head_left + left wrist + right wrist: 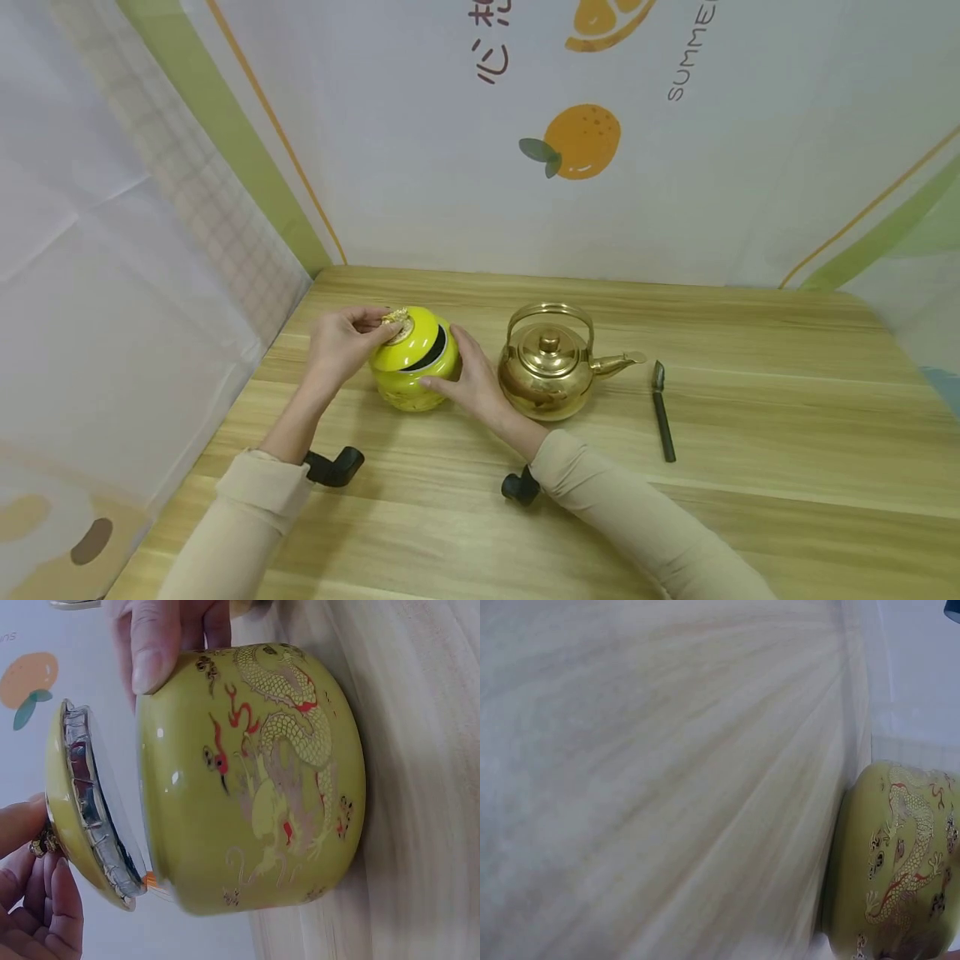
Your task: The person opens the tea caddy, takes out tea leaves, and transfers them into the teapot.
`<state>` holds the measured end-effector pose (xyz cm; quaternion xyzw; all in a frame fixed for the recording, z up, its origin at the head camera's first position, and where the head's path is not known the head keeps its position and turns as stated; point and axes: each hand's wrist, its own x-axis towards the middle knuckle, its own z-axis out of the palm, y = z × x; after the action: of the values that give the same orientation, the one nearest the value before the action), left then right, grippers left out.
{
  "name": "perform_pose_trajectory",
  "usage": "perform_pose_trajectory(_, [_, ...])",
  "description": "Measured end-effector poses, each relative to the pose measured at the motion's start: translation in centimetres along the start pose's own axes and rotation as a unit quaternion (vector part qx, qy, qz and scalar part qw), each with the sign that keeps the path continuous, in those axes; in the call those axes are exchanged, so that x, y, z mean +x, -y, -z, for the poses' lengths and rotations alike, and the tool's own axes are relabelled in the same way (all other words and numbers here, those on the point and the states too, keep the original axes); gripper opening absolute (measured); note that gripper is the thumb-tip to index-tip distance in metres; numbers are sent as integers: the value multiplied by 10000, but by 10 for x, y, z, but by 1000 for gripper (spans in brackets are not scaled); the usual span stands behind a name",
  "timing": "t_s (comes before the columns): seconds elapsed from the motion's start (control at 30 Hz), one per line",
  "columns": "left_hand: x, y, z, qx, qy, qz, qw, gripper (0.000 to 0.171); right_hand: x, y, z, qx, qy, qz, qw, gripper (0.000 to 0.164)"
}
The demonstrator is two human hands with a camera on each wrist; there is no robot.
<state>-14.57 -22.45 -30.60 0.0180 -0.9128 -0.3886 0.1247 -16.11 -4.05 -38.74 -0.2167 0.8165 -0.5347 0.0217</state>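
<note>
A yellow jar [411,395] with a gold and red dragon design [285,772] stands upright on the table's left part. Its domed yellow lid [411,343] is tilted above the mouth, with a dark gap showing on the right side. My left hand [339,342] pinches the gold knob [43,841] on top of that lid. Against the jar's right side, my right hand [474,379] steadies the body, thumb at the front and fingers behind. In the right wrist view only the jar's side [900,870] shows, and that hand is almost wholly out of frame.
Just right of the right hand stands a brass teapot [547,375], its spout pointing right. Farther right lies a small dark-handled brush or scoop [663,412]. Black wrist mounts [337,467] sit under both forearms. A printed cloth wall [450,200] rises behind the wooden table [765,400].
</note>
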Motion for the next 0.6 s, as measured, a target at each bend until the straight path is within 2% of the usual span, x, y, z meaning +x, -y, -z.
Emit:
perform_pose_trajectory(0.27, [3,-2,-9,393,-43,-345,9986,26,-1,0,0,-48,24,-38,10000,88])
perform_pose_trajectory(0.6, [5,-4,-16,535,-50,-460,9975,22,0,0,0,-82,34,-57,9999,88])
